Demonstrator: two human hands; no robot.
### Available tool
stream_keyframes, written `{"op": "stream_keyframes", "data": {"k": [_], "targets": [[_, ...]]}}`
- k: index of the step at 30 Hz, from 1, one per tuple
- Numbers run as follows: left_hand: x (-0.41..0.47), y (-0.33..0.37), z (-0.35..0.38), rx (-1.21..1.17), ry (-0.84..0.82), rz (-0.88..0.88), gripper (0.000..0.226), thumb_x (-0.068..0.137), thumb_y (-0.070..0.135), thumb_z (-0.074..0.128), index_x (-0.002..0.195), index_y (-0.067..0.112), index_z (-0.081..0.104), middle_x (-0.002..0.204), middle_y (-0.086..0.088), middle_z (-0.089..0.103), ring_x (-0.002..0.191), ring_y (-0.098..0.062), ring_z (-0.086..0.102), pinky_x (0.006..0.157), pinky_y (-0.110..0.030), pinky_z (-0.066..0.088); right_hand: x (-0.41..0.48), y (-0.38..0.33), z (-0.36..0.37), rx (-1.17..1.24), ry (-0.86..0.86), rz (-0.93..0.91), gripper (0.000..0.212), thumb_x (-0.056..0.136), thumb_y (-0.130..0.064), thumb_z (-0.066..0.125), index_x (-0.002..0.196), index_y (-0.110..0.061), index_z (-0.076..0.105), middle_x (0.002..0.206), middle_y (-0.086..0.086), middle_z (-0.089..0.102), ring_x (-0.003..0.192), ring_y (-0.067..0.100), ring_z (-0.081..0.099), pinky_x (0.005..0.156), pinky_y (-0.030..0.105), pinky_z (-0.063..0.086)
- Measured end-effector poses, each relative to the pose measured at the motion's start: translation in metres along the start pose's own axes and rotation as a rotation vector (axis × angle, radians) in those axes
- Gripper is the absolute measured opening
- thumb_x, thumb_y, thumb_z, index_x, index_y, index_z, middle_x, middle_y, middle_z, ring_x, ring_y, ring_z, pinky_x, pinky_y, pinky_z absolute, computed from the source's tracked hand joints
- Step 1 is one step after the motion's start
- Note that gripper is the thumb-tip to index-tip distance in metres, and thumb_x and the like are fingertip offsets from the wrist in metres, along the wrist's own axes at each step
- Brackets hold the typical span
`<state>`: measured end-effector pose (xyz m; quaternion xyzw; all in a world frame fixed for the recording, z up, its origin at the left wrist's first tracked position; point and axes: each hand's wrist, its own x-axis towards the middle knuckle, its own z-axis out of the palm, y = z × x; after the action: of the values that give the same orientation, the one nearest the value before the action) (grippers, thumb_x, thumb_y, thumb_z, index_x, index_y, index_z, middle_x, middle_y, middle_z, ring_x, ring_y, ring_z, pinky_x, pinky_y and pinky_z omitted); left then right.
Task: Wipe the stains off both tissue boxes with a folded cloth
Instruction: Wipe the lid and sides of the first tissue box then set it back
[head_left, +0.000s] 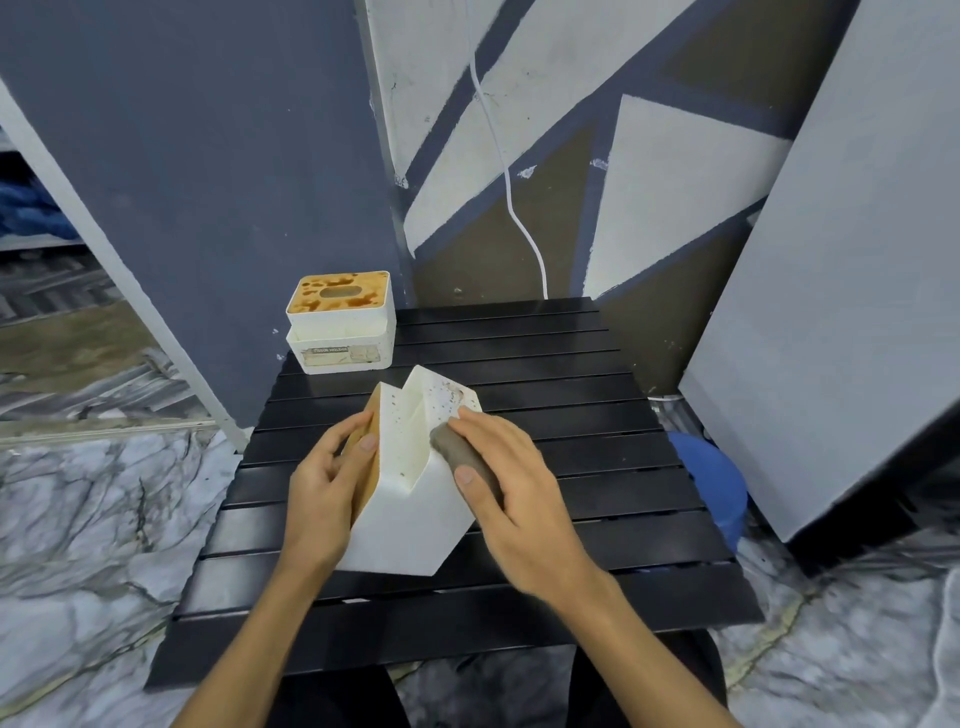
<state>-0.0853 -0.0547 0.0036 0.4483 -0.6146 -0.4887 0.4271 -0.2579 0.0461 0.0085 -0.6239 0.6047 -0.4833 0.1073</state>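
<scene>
A white tissue box (410, 499) lies tipped on its side in the middle of the black slatted table (597, 415), its wooden lid facing left and dark specks on its upper faces. My left hand (327, 483) grips the box at the lid end. My right hand (514, 493) presses a folded grey cloth (460, 454) against the box's right upper face. A second white tissue box (340, 322) stands upright at the table's far left corner, its wooden lid covered in brown stains.
A dark blue panel and a painted wall rise just behind the table. A white cable (511, 202) hangs down the wall. A grey board (841, 312) leans at the right, with a blue round object (711, 478) beside the table's right edge. Marble floor surrounds the table.
</scene>
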Motion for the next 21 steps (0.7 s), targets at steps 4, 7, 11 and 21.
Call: {"op": "stream_keyframes", "data": {"k": [4,7,11,21], "targets": [[-0.005,-0.001,-0.001,0.047,0.028,0.003,0.033,0.098,0.043,0.059,0.128,0.034,0.068,0.112,0.018,0.074,0.104,-0.007,0.070,0.083,-0.024,0.054,-0.015,-0.006,0.013,-0.045,0.048,-0.029,0.042,0.101,-0.037,0.041,0.137,-0.018,0.053,0.145,-0.010,0.045,0.139,0.007,0.033,0.114,0.034,0.029],[-0.013,0.004,-0.001,0.098,0.055,0.003,0.032,0.103,0.032,0.053,0.132,0.036,0.066,0.115,0.023,0.072,0.106,0.009,0.064,0.077,-0.005,0.047,-0.022,-0.007,0.020,-0.077,0.051,-0.053,0.042,0.101,-0.035,0.042,0.138,-0.017,0.052,0.147,-0.008,0.044,0.141,0.010,0.032,0.114,0.037,0.030],[-0.014,0.011,0.001,0.167,0.109,-0.025,0.030,0.103,0.032,0.052,0.128,0.039,0.068,0.110,0.023,0.071,0.090,0.026,0.057,0.066,0.004,0.039,-0.029,-0.010,0.029,-0.131,0.053,-0.058,0.044,0.102,-0.036,0.040,0.141,-0.019,0.048,0.150,-0.007,0.040,0.143,0.010,0.028,0.116,0.033,0.027],[0.006,0.012,0.003,0.044,0.030,-0.118,0.030,0.104,0.033,0.051,0.126,0.046,0.068,0.124,0.021,0.069,0.116,-0.007,0.063,0.095,-0.028,0.050,-0.013,-0.021,0.030,-0.208,-0.056,-0.011,0.049,0.103,-0.042,0.027,0.147,-0.024,0.038,0.157,-0.010,0.030,0.147,0.004,0.013,0.117,0.025,0.015]]}}
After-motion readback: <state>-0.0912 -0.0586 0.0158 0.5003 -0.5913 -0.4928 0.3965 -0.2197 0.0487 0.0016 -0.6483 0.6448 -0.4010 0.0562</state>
